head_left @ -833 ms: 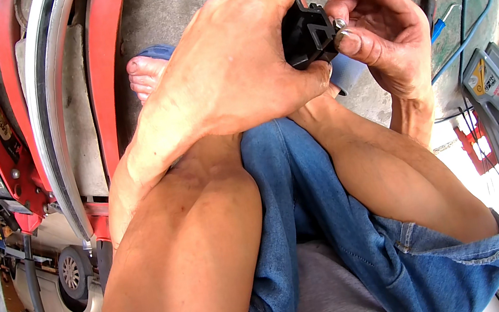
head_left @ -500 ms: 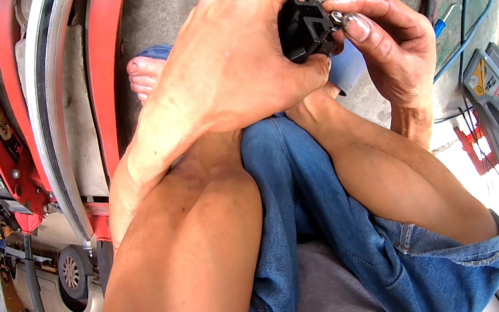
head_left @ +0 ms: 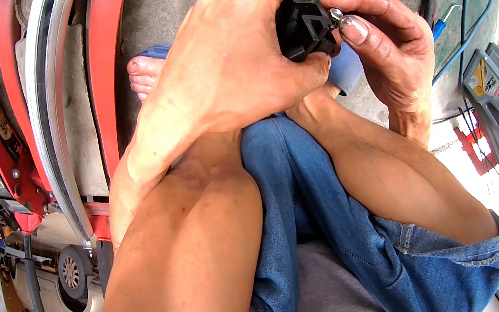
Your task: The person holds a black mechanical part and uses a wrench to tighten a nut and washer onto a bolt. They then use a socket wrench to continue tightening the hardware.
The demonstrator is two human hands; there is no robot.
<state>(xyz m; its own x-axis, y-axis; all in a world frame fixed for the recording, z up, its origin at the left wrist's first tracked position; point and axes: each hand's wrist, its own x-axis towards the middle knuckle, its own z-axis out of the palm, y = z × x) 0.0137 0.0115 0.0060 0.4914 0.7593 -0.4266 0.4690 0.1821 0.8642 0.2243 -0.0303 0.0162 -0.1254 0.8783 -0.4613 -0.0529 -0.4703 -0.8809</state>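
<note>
While a yellow label (head_left: 482, 77) shows toward three o'clock, left fingers (head_left: 313, 72) wrap a black housing (head_left: 300, 30), long axis unclear; right fingers (head_left: 367, 36) pinch its silver stud (head_left: 336, 13), pointing likewise.

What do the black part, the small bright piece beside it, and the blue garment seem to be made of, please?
Black part: probably moulded plastic, satin finish, judging by its crisp ribs and recesses.
Small bright piece: likely polished metal, given its highlights; which metal is unclear.
Blue garment: apparently denim, faded, with visible seam stitching.
</note>
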